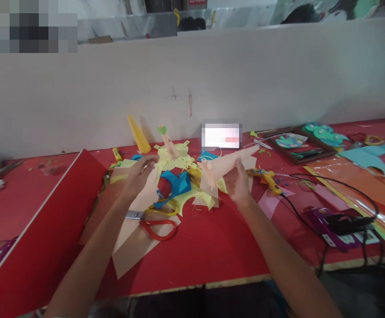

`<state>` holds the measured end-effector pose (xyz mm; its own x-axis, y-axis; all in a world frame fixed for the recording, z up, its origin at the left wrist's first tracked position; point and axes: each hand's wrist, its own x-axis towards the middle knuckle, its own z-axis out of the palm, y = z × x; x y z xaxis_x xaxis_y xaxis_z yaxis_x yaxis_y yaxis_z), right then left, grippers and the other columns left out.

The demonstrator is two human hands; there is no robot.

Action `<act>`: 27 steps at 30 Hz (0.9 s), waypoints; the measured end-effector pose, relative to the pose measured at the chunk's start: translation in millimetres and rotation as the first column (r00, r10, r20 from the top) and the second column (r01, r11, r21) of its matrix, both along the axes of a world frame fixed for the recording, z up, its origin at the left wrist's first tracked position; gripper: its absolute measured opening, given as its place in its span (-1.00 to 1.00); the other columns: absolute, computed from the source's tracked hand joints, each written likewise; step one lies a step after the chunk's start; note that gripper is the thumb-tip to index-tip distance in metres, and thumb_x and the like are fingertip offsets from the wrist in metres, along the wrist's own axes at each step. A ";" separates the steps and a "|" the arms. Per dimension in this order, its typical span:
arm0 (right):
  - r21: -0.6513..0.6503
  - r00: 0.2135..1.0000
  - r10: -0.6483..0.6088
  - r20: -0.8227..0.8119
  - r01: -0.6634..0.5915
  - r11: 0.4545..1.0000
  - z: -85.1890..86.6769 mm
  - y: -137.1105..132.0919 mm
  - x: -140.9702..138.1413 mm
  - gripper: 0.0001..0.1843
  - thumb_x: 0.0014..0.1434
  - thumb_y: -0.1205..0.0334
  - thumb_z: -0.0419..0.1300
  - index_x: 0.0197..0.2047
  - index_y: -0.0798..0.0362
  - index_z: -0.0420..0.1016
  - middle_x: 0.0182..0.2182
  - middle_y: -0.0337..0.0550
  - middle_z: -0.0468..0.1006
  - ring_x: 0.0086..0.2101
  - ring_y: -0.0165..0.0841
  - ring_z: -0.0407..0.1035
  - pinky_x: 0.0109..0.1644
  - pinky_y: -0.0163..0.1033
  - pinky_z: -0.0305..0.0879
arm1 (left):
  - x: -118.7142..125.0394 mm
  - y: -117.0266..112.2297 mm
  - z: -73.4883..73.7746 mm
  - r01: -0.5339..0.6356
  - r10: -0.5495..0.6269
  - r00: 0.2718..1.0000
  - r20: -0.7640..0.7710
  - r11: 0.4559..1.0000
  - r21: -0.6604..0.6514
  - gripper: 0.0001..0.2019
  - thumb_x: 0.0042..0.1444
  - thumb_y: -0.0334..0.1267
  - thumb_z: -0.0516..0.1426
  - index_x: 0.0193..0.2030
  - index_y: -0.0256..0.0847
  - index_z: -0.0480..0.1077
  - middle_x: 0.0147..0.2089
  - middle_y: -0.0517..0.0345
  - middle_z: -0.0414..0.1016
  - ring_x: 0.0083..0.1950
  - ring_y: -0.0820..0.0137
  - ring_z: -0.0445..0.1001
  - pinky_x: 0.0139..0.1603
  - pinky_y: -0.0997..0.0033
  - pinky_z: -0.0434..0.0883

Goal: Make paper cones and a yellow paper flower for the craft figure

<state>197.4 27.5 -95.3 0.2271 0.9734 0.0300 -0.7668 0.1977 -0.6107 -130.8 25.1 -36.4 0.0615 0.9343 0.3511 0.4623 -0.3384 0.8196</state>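
Note:
My right hand (236,180) is closed around a rolled peach paper cone (232,162) whose tip points up and to the right. My left hand (139,173) hovers over the pile of paper scraps with its fingers loosely curled and apart, holding nothing that I can see. Between the hands lie yellow paper cut-outs (174,155) and a crumpled blue paper piece (175,183). Red-handled scissors (155,223) rest on a peach sheet (132,247) just below my left wrist.
A yellow glue gun (267,177) lies right of my right hand, its black cord running to a power strip (344,225). A red board (46,229) leans at the left. A tray with blue-green cut-outs (298,145) and coloured sheets (361,176) fill the right side. A white partition (192,84) stands behind.

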 end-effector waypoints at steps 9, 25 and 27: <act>-0.010 1.000 0.006 0.003 -0.006 1.000 -1.3 -0.3 -1.0 -0.77 0.25 -0.04 0.38 -0.18 -0.09 0.55 -0.24 -0.36 0.70 -0.21 -0.42 0.58 -0.10 -0.30 0.52 | 47.5 -4.2 -45.8 0.112 -0.199 0.750 -0.631 0.978 -0.175 -0.27 0.16 0.04 0.31 0.43 -0.08 0.29 0.43 -0.12 0.38 0.44 -0.07 0.33 0.44 -0.17 0.25; 0.010 1.000 0.023 0.012 -0.023 1.000 -0.7 -0.1 0.2 -0.71 0.15 -0.09 0.44 -0.22 -0.10 0.56 -0.23 -0.34 0.70 -0.23 -0.37 0.56 -0.14 -0.27 0.48 | 34.1 4.1 -39.8 0.077 -0.086 0.906 -0.415 0.996 -0.037 -0.73 0.32 -0.14 0.09 -0.03 -0.13 0.58 0.06 0.03 0.67 0.10 0.17 0.59 0.22 0.21 0.45; 0.015 0.999 0.020 0.025 -0.021 1.000 -0.3 0.0 0.2 -0.70 0.16 -0.10 0.44 -0.22 -0.10 0.55 -0.24 -0.34 0.70 -0.22 -0.37 0.56 -0.14 -0.26 0.47 | 11.7 14.3 -29.3 -0.076 0.080 0.907 -0.414 0.997 0.027 -0.74 0.29 -0.16 0.11 -0.05 -0.15 0.58 0.05 0.00 0.67 0.10 0.16 0.58 0.21 0.21 0.45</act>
